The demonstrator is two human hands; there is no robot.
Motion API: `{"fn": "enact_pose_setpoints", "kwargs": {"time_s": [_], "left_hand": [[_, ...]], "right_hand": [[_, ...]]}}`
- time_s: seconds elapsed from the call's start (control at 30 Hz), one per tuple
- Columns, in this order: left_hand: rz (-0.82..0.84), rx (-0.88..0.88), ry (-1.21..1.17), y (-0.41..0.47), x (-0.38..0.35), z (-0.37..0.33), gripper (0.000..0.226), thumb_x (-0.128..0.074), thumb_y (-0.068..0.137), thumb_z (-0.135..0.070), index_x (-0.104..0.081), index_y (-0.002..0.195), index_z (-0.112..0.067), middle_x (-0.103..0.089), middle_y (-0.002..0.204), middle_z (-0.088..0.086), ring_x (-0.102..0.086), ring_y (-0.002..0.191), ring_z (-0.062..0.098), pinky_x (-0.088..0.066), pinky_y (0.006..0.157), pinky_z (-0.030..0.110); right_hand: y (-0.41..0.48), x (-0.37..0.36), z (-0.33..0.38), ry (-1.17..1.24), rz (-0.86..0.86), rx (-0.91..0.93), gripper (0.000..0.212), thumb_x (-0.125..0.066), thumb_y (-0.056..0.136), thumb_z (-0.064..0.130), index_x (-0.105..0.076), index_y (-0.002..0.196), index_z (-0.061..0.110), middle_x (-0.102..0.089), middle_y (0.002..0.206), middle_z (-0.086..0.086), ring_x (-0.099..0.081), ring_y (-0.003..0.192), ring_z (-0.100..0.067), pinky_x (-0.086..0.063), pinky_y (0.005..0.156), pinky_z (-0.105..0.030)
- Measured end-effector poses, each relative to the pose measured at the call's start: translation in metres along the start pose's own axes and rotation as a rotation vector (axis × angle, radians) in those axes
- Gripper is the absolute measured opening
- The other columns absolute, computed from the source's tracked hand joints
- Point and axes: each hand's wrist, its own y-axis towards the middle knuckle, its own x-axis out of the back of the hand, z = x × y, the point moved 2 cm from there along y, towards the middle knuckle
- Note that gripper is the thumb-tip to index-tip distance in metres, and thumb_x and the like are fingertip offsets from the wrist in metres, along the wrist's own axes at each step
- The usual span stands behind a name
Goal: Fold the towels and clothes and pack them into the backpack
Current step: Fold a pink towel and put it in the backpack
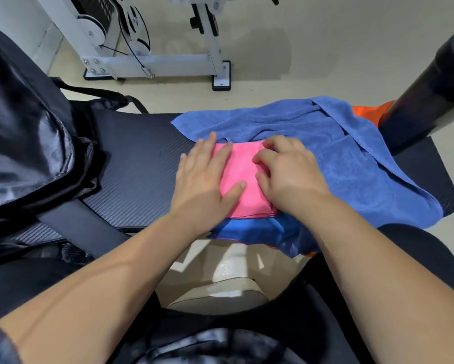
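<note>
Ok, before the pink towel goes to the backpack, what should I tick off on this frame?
1. Pink towel folded into a compact rectangle: ok.
2. Left hand flat on the towel, pressing it: ok.
3. Right hand gripping the towel: cannot tell; its fingers are curled at the towel's right edge.
4. Backpack close by, to the left: ok.
5. Backpack opening unzipped: cannot tell.
6. Blue towel folded: not ok; it lies spread and rumpled under the pink one.
</note>
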Motion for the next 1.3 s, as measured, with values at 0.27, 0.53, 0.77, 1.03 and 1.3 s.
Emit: {"fn": "enact_pose_setpoints", "kwargs": {"time_s": [0.27, 0.53, 0.77, 1.03, 1.3], "left_hand": [[0.139, 0.288, 0.204, -0.009, 0.03, 0.023, 0.066, -0.061, 0.063, -0.086, -0.05, 0.077, -0.022, -0.057, 0.085, 0.0, -0.053, 0.089, 0.027, -0.052, 0.073, 0.043], [0.134, 0.459, -0.271, 0.001, 0.041, 0.031, 0.028, -0.083, 0.074, -0.032, -0.059, 0.078, -0.017, -0.063, 0.072, -0.004, -0.058, 0.068, 0.018, -0.041, 0.06, 0.034], [0.048, 0.309, -0.374, 0.035, 0.081, 0.066, 0.032, -0.086, 0.074, -0.021, -0.068, 0.101, -0.026, -0.064, 0.08, -0.008, -0.054, 0.066, 0.009, -0.045, 0.068, 0.028], [0.41, 0.126, 0.206, 0.06, 0.093, 0.091, 0.095, -0.063, 0.049, -0.082, -0.056, 0.131, -0.033, -0.059, 0.124, 0.0, -0.055, 0.118, 0.027, -0.047, 0.1, 0.047], [0.438, -0.06, 0.487, 0.048, 0.09, 0.085, 0.106, -0.075, 0.054, -0.08, -0.047, 0.14, -0.024, -0.055, 0.12, 0.001, -0.053, 0.117, 0.029, -0.048, 0.095, 0.047]], "right_hand": [[0.024, 0.003, 0.016, -0.155, 0.058, 0.238, 0.038, -0.053, 0.096, 0.037, -0.058, 0.132, 0.025, -0.053, 0.135, -0.005, -0.039, 0.14, -0.031, -0.015, 0.121, -0.049], [0.014, 0.017, 0.03, -0.299, 0.124, 0.242, 0.041, -0.057, 0.089, 0.052, -0.061, 0.121, 0.027, -0.055, 0.107, -0.002, -0.051, 0.108, -0.029, -0.037, 0.092, -0.044], [-0.018, 0.03, 0.061, -0.123, 0.342, 0.259, 0.029, -0.047, 0.097, 0.047, -0.055, 0.092, 0.019, -0.058, 0.102, -0.002, -0.056, 0.091, -0.028, -0.041, 0.069, -0.036], [0.004, 0.024, 0.078, -0.15, 0.257, 0.128, 0.037, -0.046, 0.098, 0.054, -0.063, 0.093, 0.021, -0.059, 0.097, -0.003, -0.059, 0.097, -0.029, -0.045, 0.071, -0.036], [0.061, -0.004, 0.097, -0.241, 0.269, 0.249, 0.086, -0.076, 0.078, 0.053, -0.037, 0.148, 0.021, -0.049, 0.137, -0.005, -0.045, 0.127, -0.031, -0.041, 0.101, -0.045]]}}
